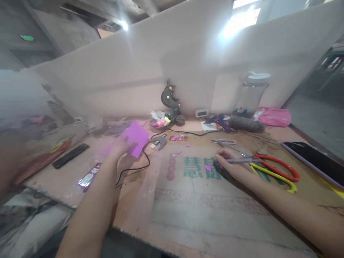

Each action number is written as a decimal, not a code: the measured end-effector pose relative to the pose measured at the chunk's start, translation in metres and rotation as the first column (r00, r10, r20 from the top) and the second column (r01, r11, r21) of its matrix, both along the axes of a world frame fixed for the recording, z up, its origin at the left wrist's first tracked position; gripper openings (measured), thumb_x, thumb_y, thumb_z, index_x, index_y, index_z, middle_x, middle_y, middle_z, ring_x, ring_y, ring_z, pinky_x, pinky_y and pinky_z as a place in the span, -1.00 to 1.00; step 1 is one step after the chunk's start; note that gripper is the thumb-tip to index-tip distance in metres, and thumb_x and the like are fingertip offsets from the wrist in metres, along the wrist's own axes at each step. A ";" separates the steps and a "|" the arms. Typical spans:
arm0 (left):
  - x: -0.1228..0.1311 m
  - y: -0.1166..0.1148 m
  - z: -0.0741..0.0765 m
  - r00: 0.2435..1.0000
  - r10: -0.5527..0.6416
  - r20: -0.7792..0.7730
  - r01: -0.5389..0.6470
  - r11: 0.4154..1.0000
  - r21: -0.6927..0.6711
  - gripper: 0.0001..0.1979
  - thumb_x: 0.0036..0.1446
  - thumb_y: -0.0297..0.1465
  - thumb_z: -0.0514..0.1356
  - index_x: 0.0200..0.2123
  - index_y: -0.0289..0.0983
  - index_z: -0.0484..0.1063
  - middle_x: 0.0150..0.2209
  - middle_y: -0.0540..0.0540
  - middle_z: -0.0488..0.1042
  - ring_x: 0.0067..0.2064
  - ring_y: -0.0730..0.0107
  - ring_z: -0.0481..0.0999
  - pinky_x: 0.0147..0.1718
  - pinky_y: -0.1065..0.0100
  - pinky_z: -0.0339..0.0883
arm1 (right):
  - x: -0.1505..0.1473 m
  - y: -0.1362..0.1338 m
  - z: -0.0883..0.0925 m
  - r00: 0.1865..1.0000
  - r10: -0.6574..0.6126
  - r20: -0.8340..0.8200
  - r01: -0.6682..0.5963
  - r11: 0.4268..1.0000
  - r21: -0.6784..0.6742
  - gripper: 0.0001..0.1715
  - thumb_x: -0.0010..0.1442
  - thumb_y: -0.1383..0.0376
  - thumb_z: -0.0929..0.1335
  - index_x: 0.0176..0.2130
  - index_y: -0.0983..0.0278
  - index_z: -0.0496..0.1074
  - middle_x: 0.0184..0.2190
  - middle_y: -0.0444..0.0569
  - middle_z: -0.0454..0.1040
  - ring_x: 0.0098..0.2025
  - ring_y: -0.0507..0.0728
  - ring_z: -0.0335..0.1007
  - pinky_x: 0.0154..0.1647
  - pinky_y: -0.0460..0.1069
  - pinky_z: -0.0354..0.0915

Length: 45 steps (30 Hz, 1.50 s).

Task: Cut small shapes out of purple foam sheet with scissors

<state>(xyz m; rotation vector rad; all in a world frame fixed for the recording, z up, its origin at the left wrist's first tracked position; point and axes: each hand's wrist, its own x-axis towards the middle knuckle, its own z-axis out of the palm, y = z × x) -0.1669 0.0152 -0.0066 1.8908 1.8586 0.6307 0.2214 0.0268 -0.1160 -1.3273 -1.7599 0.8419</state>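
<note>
My left hand point(122, 146) holds a bright purple sheet point(138, 138) raised over the left part of the table; whether it is paper or foam I cannot tell. On the right, my right hand point(225, 160) is closed with its fingers bent, and the grey blades of scissors point(243, 160) run across it. Their red and yellow handles point right, toward my forearm. Just left of those fingers lies a small purple flower piece point(208, 167) on green printed characters point(192, 167). More tiny purple pieces point(178, 152) are scattered farther back.
A black crescent ornament point(168, 97) stands by the white partition point(129, 93). Near it are a bowl of coloured balls point(161, 122), grey yarn point(245, 124) and a clear jar point(252, 95). Phones point(314, 159) and a dark cable point(134, 168) lie on the table. A blurred person sits left.
</note>
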 end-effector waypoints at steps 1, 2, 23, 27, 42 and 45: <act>0.006 -0.002 0.002 1.000 -0.019 0.024 0.019 1.000 0.012 -0.57 0.18 -0.15 0.29 0.01 -0.29 0.50 -0.08 -0.19 0.56 -0.10 0.13 0.56 -0.17 0.19 0.47 | 0.000 0.000 0.000 1.000 -0.002 0.000 0.002 1.000 0.006 -0.69 0.23 0.03 0.34 -0.35 0.21 0.38 -0.58 -0.12 0.43 -0.54 0.09 0.36 -0.53 -0.04 0.22; 0.013 -0.004 0.003 0.998 -0.041 0.044 0.040 0.999 0.022 -0.57 0.15 -0.13 0.29 -0.01 -0.28 0.52 -0.13 -0.18 0.58 -0.13 0.13 0.57 -0.20 0.22 0.46 | 0.001 0.000 0.001 1.000 0.003 -0.014 -0.002 1.000 0.008 -0.67 0.25 0.01 0.33 -0.31 0.22 0.40 -0.55 -0.10 0.47 -0.52 0.09 0.37 -0.52 -0.04 0.24; 0.165 -0.004 -0.092 0.730 -0.568 -0.379 0.662 0.725 0.188 -0.68 0.40 -0.29 0.08 0.05 -0.26 0.53 0.08 -0.18 0.57 0.08 0.18 0.53 0.10 0.17 0.37 | 0.093 -0.068 0.020 0.975 -0.162 0.152 0.175 0.981 -0.079 -0.63 0.12 0.10 0.42 -0.30 0.14 0.16 -0.60 -0.31 0.19 -0.60 0.05 0.12 -0.58 -0.08 0.04; 0.164 0.011 -0.100 0.676 -0.560 -0.479 0.702 0.688 0.186 -0.65 0.42 -0.30 0.03 0.05 -0.30 0.53 0.10 -0.23 0.56 0.07 0.13 0.51 0.13 0.10 0.31 | 0.086 -0.068 0.014 0.969 -0.165 0.184 0.180 0.981 -0.067 -0.64 0.12 0.11 0.41 -0.29 0.14 0.14 -0.61 -0.32 0.18 -0.61 0.05 0.13 -0.57 -0.08 0.06; 0.172 -0.027 -0.099 0.589 -0.693 -0.415 0.804 0.557 0.209 -0.67 0.42 -0.23 0.04 -0.15 -0.26 0.55 -0.25 -0.12 0.55 -0.17 0.22 0.53 -0.18 0.20 0.33 | 0.081 -0.074 0.044 0.898 -0.142 0.417 0.097 0.987 0.129 -0.69 0.30 0.02 0.34 -0.15 0.19 0.43 -0.33 0.00 0.51 -0.34 0.20 0.46 -0.35 0.01 0.26; 0.169 -0.040 -0.104 0.528 -0.672 -0.519 0.847 0.464 0.261 -0.68 0.42 -0.24 0.04 -0.18 -0.26 0.54 -0.41 -0.07 0.51 -0.36 0.26 0.51 -0.36 0.22 0.29 | 0.054 -0.082 0.051 0.974 0.119 0.195 -0.107 0.991 -0.075 -0.49 0.47 0.09 0.08 -0.13 0.19 0.50 -0.32 0.00 0.53 -0.24 0.18 0.49 -0.26 0.03 0.34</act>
